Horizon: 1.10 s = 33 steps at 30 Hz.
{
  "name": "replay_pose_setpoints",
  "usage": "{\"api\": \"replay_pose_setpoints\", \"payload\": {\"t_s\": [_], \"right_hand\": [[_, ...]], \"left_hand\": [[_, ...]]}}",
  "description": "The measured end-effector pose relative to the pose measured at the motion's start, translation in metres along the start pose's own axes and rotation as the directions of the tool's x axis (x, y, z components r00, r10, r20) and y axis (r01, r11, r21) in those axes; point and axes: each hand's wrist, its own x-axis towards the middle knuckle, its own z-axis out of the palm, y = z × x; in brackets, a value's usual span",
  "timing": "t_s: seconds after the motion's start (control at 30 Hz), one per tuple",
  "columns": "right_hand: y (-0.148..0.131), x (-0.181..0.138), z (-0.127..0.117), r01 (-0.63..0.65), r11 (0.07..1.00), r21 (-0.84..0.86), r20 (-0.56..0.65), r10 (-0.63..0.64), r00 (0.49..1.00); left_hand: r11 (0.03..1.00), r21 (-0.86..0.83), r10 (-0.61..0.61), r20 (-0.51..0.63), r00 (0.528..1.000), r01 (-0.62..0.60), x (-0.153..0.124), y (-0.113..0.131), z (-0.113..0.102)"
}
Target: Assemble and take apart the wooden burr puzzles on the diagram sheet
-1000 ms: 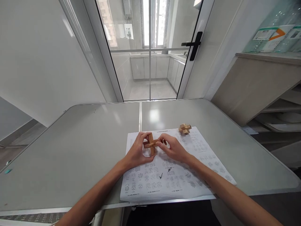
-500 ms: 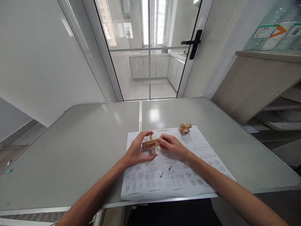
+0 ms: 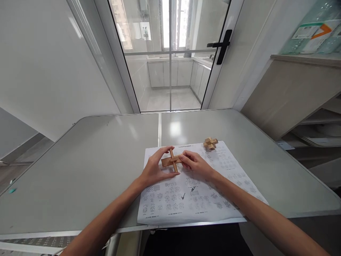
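Observation:
Between my hands is a cross-shaped wooden puzzle (image 3: 167,161), made of a flat bar crossed by a round rod. My left hand (image 3: 153,170) grips the two ends of the rod between thumb and fingers. My right hand (image 3: 194,163) pinches the right end of the flat bar, and its fingertips hide that end. Both hands are just over a white printed sheet (image 3: 173,209) covered with small line drawings of puzzles. Beyond my right hand, a second wooden puzzle (image 3: 210,143) of interlocked blocks sits on the sheet's far edge.
A grey table (image 3: 106,153) carries the sheet, with a metal seam (image 3: 160,129) down its middle. Behind it stands a glass door with a black handle (image 3: 223,45). Wrapped plastic bottles (image 3: 309,37) are on a shelf at right. A small teal object (image 3: 12,191) lies at far left.
The view has shifted slightly. Both hands keep their hold on the wooden puzzle, which is turned a little; otherwise the scene looks the same.

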Motion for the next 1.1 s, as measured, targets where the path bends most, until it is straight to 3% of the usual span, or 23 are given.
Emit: {"api": "replay_pose_setpoints", "payload": {"t_s": [0.27, 0.57, 0.87, 1.1], "right_hand": [[0.003, 0.0, 0.002, -0.031, 0.992, 0.122, 0.028, 0.027, 0.999], [-0.01, -0.002, -0.005, -0.057, 0.997, 0.048, 0.143, 0.05, 0.988], [-0.011, -0.003, 0.001, -0.065, 0.975, 0.212, 0.051, 0.055, 0.997], [-0.013, -0.004, 0.005, -0.047, 0.986, 0.157, 0.026, 0.043, 0.999]], "left_hand": [[1.0, -0.007, 0.007, -0.032, 0.999, -0.007, 0.001, 0.003, 0.002], [0.992, -0.12, 0.023, -0.012, 1.0, -0.024, 0.002, 0.005, 0.0], [0.989, -0.147, 0.01, -0.041, 0.999, -0.016, 0.003, 0.005, 0.0], [0.989, -0.145, -0.001, -0.054, 0.999, -0.007, 0.003, 0.006, 0.001]]}}
